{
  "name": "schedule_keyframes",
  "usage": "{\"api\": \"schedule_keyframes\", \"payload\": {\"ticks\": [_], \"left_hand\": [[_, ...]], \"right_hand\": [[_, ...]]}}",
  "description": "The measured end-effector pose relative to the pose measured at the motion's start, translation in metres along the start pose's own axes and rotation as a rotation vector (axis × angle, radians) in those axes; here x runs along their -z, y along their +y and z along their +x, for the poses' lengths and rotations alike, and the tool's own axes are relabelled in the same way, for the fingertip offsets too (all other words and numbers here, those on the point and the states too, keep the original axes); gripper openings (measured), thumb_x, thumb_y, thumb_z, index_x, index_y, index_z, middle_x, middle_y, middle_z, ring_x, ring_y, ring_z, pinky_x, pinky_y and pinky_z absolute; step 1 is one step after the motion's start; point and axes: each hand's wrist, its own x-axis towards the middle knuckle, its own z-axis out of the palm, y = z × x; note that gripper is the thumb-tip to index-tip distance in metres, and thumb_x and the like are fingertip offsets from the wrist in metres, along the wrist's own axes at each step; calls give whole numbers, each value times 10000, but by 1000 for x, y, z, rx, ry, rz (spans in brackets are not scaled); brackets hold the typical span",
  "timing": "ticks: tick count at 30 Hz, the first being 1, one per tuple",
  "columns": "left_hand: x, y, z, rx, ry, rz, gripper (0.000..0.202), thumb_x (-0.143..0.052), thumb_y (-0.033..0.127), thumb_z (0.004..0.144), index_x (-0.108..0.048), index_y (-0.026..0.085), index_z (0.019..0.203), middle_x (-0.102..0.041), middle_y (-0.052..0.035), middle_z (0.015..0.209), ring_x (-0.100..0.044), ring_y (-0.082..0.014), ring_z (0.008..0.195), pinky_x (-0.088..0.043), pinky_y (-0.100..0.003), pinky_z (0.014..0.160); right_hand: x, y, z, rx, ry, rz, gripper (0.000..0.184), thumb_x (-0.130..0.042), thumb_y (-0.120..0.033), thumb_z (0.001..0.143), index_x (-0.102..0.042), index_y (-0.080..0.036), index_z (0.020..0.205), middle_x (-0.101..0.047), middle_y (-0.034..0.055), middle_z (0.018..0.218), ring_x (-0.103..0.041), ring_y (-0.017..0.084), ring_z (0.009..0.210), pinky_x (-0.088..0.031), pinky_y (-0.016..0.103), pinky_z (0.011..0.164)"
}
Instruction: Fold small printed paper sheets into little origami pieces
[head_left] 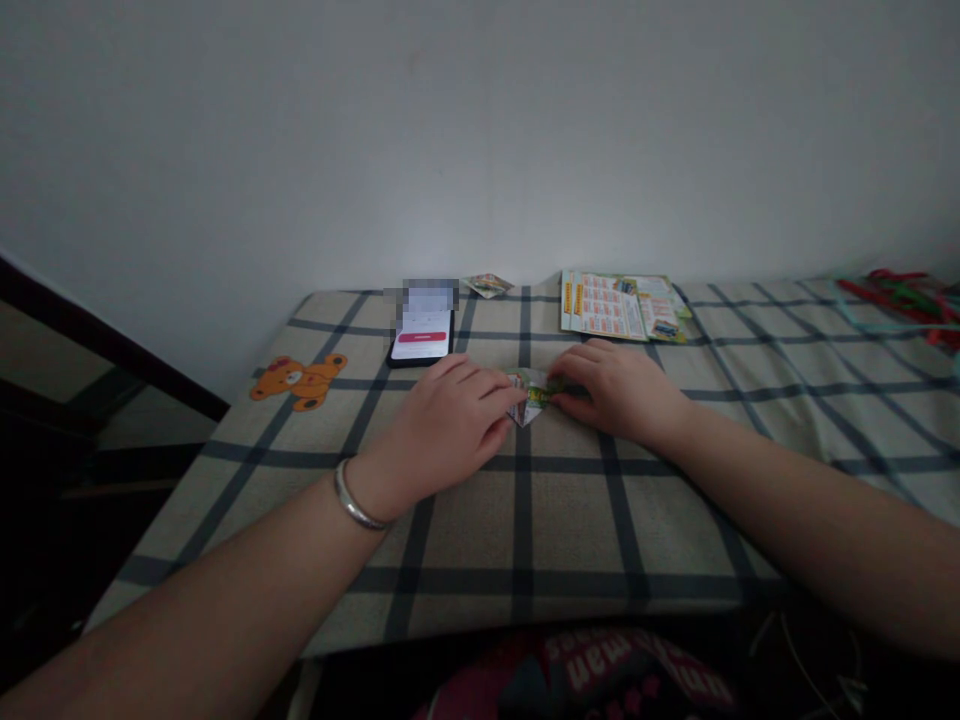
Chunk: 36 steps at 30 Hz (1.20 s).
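Note:
A small folded piece of printed paper (531, 396) lies on the checked tablecloth between my two hands. My left hand (463, 408), with a silver bangle on its wrist, pinches the paper's left side. From the other side, my right hand (600, 385) has its thumb and fingers closed on the right corner. The fingers cover both ends of the paper, so only its middle shows. Just beyond my left hand a phone (422, 335) lies with its screen lit.
Another folded paper piece (488, 285) lies by the wall, right of the phone. Printed leaflets (604, 305) rest at the back. A bear-shaped cutout (298, 381) is at the left. Red and green strands (907, 300) lie at the far right. The tablecloth (465, 540) reaches the near edge.

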Motion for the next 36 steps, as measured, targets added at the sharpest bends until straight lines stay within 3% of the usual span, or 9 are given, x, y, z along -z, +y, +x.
{"api": "schedule_keyframes", "payload": {"ticks": [7, 11, 18, 26, 36], "left_hand": [[-2, 4, -1, 17, 5, -36, 359, -505, 228, 920, -546, 212, 1277, -627, -45, 1192, -555, -234, 1076, -441, -415, 929], [-6, 1, -2, 6, -19, -10, 270, -541, 225, 905, -623, 201, 1162, -636, -47, 1154, -557, -239, 1064, -446, -419, 931], [-11, -4, -3, 41, -18, -2, 253, -562, 240, 908, -642, 209, 1146, -644, -42, 1147, -569, -233, 1047, -471, -418, 912], [-8, -7, -2, 66, -69, 12, 252, -568, 290, 918, -648, 198, 1139, -669, -38, 1131, -599, -232, 1021, -504, -403, 882], [-11, -10, -5, 32, -57, 41, 277, -555, 224, 915, -617, 197, 1184, -655, -44, 1167, -612, -217, 1015, -524, -369, 873]], "right_hand": [[-5, 0, 0, -5, 45, 1, 241, -556, -309, 872, -624, -177, 1062, -680, 72, 978, -602, 227, 909, -434, 312, 735], [-6, 0, -1, 39, 80, 11, 254, -576, -297, 858, -630, -182, 1077, -692, 58, 974, -603, 230, 917, -443, 318, 749], [-4, -5, -4, 54, 128, 114, 189, -566, -285, 871, -653, -190, 1010, -689, 52, 884, -615, 202, 843, -457, 306, 718], [-10, 4, -1, 52, 119, 111, 261, -561, -240, 858, -688, -156, 1070, -677, 98, 1130, -604, 250, 1017, -476, 386, 878], [-15, 4, 0, 162, 121, 354, 285, -544, -147, 821, -676, -167, 1074, -680, 70, 1125, -599, 204, 1052, -470, 361, 957]]}}
